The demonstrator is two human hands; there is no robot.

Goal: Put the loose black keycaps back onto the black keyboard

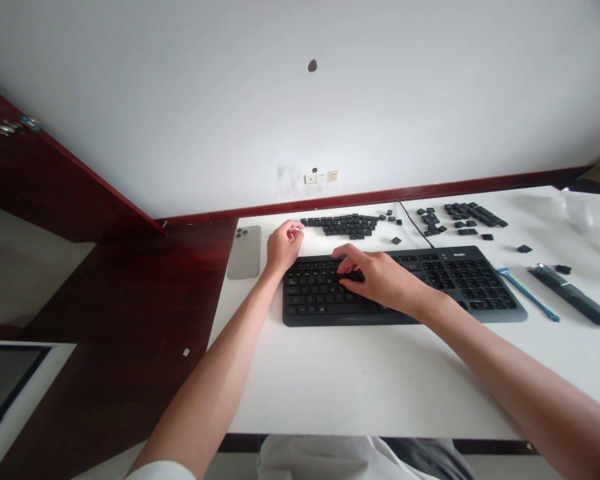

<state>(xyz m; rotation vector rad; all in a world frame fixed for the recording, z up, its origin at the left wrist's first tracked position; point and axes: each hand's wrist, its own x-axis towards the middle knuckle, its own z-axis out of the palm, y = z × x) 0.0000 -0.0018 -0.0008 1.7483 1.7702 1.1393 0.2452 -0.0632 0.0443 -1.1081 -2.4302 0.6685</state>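
Observation:
A black keyboard [355,319] lies on the white table, its left block fitted with keycaps and its numpad showing bare sockets. Over the middle of the keyboard is my right hand [380,277], thumb and index finger apart, with nothing visible between them. My left hand [284,247] rests just past the keyboard's upper left corner. Its fingers are curled in beside the left end of a group of loose black keycaps [347,225]; whether they pinch anything is too small to make out. More loose keycaps [473,213] lie behind the numpad.
A phone [244,253] lies at the table's left edge. Right of the keyboard are a blue stick-like tool [530,295] and a dark, long, narrow item [573,293]. A cable [415,225] runs back from the keyboard. Crumpled white material [590,217] sits at far right.

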